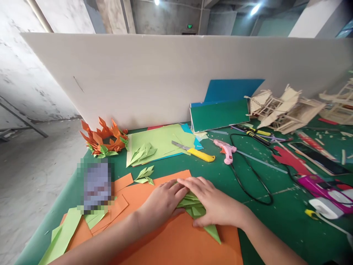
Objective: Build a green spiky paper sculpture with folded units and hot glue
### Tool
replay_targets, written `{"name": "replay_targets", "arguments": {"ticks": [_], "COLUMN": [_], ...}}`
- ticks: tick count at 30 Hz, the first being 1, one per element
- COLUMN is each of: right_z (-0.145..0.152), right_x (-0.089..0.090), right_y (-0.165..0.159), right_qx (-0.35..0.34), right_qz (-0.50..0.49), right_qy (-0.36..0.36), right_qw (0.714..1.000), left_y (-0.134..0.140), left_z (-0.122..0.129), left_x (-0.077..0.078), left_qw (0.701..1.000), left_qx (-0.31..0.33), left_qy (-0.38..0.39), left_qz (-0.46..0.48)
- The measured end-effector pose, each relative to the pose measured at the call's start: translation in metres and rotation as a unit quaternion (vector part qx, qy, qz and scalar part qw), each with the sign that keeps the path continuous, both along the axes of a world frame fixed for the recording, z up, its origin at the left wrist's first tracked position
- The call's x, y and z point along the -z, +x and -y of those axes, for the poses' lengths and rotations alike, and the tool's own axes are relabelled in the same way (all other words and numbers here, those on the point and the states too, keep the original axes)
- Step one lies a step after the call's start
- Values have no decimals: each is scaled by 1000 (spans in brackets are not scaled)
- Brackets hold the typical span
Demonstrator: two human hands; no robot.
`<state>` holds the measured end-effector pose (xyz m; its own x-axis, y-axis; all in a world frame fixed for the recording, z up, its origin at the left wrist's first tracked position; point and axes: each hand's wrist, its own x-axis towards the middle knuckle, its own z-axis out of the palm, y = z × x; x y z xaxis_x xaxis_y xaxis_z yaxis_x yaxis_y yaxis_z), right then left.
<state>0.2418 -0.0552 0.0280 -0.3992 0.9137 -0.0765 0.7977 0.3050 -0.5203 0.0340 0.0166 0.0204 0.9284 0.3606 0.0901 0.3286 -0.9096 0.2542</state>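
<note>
Both hands are closed around folded light-green paper leaves [194, 209]. My left hand [167, 197] covers their left side, with its fingers curled over the top. On the other side my right hand [216, 204] grips them, its thumb along the near edge and its fingertips meeting the left hand's. One pointed leaf tip sticks out toward me. Beneath lies a large orange paper sheet [171, 243]. Just beyond the left hand rest small folded green leaves [145, 175]. More folded green leaves [143, 152] sit on a light-green sheet [165, 136].
An orange folded-paper ring [104, 138] stands back left. A yellow utility knife [201, 154] lies with its blade out. The pink glue gun [226, 150] trails a looped cord. Toward the right are a phone [317, 157], a power strip [322, 191] and wooden stick models [286, 110].
</note>
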Motion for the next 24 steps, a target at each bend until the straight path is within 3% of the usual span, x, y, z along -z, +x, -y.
{"name": "replay_targets", "arguments": {"ticks": [5,9,14,18,21,24], "right_z": [-6,-10,-18,-37,-51,-53], "right_x": [-6,-3,-2,-1,10,22], "right_y": [10,14,20,26,32,40], "right_qx": [10,6,-28,2,51,71], "right_qz": [-22,28,83,92,87,44], "right_qy": [35,78,237,366,344,239], "right_qw": [999,997,968,926,934,967], "left_y": [6,11,18,30,37,37], "left_z": [-5,-7,-19,-41,-56,-63], "left_x": [-2,-3,-11,-20,-14,-2], "left_qw": [999,998,997,986,989,997], "left_qx": [18,-5,-4,-30,-82,-70], "left_qy": [38,49,70,137,112,17], "left_qz": [-23,-42,41,91,49,18]}}
